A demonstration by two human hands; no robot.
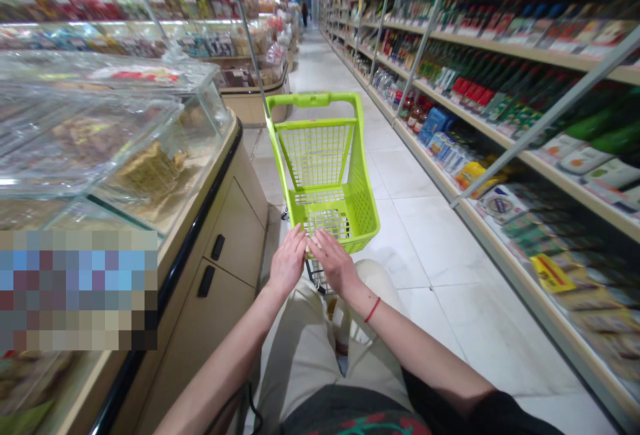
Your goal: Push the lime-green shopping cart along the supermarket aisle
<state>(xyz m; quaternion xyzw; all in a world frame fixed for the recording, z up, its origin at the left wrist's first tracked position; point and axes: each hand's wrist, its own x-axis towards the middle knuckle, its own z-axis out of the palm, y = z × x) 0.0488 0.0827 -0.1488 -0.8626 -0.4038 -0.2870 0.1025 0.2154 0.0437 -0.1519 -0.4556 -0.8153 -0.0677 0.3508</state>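
A lime-green plastic shopping cart (367, 205) with lattice walls stands in the aisle right in front of my knees. Its basket looks bare inside, and the handle is on the far side. My left hand (289, 258) has its fingers bent over the near rim of the basket. Beside it, my right hand (333, 260) takes hold of the same rim, fingertips almost meeting those of the left. The thumbs and the undersides of both hands are hidden. A thin red cord circles my right wrist.
Close on the left runs a wooden counter (235, 228) with glass bins (155, 155) of dry goods. Shelves (500, 135) packed with bottles and packets line the right side. White floor tiles (415, 228) stretch down the aisle to a distant person (304, 11).
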